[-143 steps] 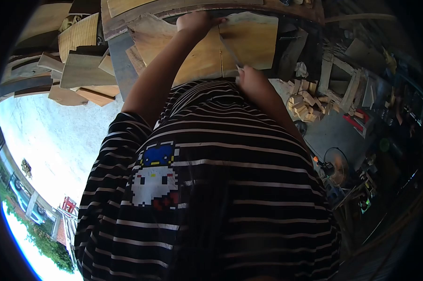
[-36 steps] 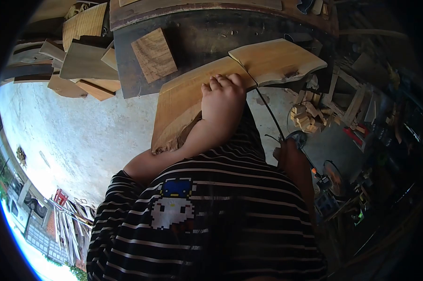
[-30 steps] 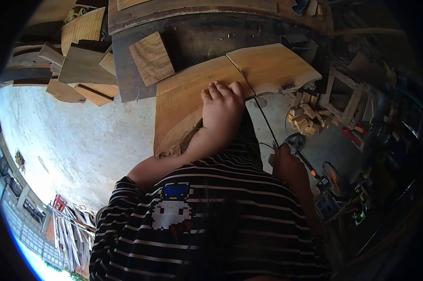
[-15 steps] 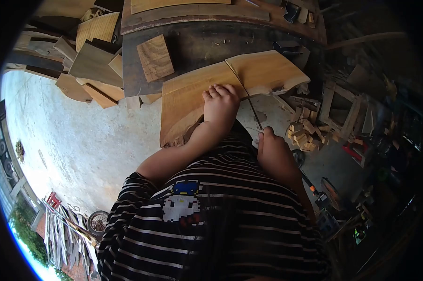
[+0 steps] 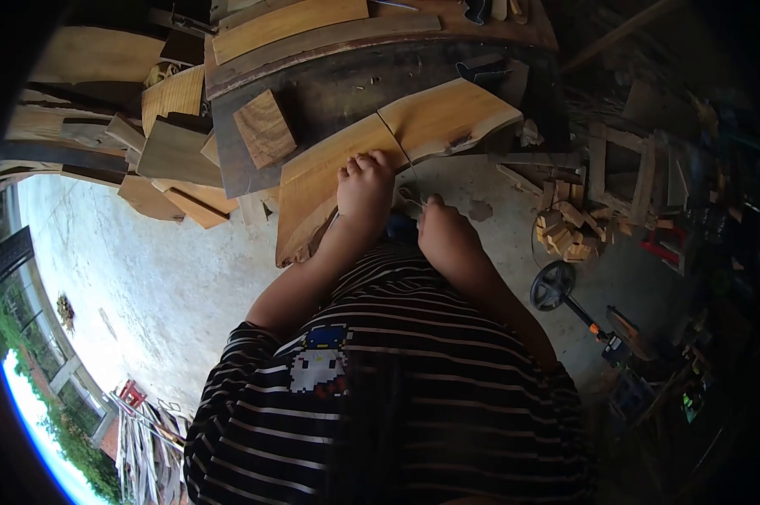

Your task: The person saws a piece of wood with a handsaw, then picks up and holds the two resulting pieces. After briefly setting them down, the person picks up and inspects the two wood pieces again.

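One live-edge wooden board (image 5: 426, 126) lies on the dark workbench (image 5: 329, 94), upper centre of the frame, with one narrow cut across it. The left hand (image 5: 367, 187) presses on the board, fingers unclenched; the right hand (image 5: 447, 227) is closed around one thin-bladed handsaw (image 5: 413, 171) at the cut. One rectangular wood block (image 5: 264, 130) sits upper left, one fan (image 5: 595, 328) stands at right.

A woodworking workshop with a grey concrete floor (image 5: 169, 261): a tan, wavy-edged wooden plank (image 5: 325, 172), a dark cut across it, overhangs a dark, worn worktable (image 5: 321, 97) at upper centre, flat brown wooden boards (image 5: 178, 151) crowd the upper left, and small, pale wooden blocks (image 5: 569, 227) lie heaped at right.
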Demonstrator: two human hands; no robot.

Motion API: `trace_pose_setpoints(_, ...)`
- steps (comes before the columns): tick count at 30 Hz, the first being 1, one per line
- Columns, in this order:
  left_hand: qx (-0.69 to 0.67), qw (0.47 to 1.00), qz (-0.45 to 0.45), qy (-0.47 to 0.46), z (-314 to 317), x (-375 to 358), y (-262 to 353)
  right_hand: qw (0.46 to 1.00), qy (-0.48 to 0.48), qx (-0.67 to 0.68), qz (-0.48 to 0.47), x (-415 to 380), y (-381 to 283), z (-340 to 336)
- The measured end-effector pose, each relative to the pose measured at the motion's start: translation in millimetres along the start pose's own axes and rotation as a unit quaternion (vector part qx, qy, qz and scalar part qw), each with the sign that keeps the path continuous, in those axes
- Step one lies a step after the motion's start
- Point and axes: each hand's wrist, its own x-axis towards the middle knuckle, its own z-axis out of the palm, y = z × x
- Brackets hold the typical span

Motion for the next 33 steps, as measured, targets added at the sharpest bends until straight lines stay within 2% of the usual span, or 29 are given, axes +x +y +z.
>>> trace_pose_setpoints(4, -0.046, 0.997, -0.029, -0.062, -3, 1, 4, 1.0, -0.003, -0.001, 0.02, -11, 1, -10)
trace_pose_setpoints(8, -0.052, 0.998, -0.001, -0.042, -5, -5, 26, 1.0, 0.012, 0.017, 0.013, -31, 18, -13)
trace_pose_setpoints(10, 0.004, 0.998, 0.027, 0.057, -2, -5, 32, 0.999, 0.022, 0.016, 0.024, -31, 26, -7)
trace_pose_setpoints(12, 0.006, 0.998, 0.029, 0.05, -3, -3, 30, 0.999, 0.037, 0.022, 0.022, -27, 28, 2)
trace_pose_setpoints(15, -0.02, 0.999, 0.042, 0.021, -15, 14, 20, 0.997, 0.077, 0.024, 0.001, -16, 37, 7)
trace_pose_setpoints(17, -0.14, 0.979, 0.015, -0.145, -43, 39, 6, 0.988, 0.139, 0.047, -0.05, -1, 47, 8)
trace_pose_setpoints(18, -0.167, 0.979, 0.034, -0.108, -46, 49, -5, 0.988, 0.141, 0.046, -0.051, 8, 46, 7)
trace_pose_setpoints(24, -0.137, 0.984, 0.065, -0.094, -54, 113, -48, 0.961, 0.239, 0.07, -0.125, 71, 38, 21)
trace_pose_setpoints(27, -0.104, 0.988, 0.05, -0.101, -52, 127, -56, 0.955, 0.252, 0.098, -0.125, 64, 22, 14)
trace_pose_setpoints(29, -0.095, 0.99, 0.038, -0.095, -54, 130, -57, 0.973, 0.216, 0.054, -0.058, 41, 11, 0)
trace_pose_setpoints(33, -0.117, 0.988, 0.055, -0.082, -48, 141, -67, 0.969, 0.219, 0.091, -0.076, 34, 19, 2)
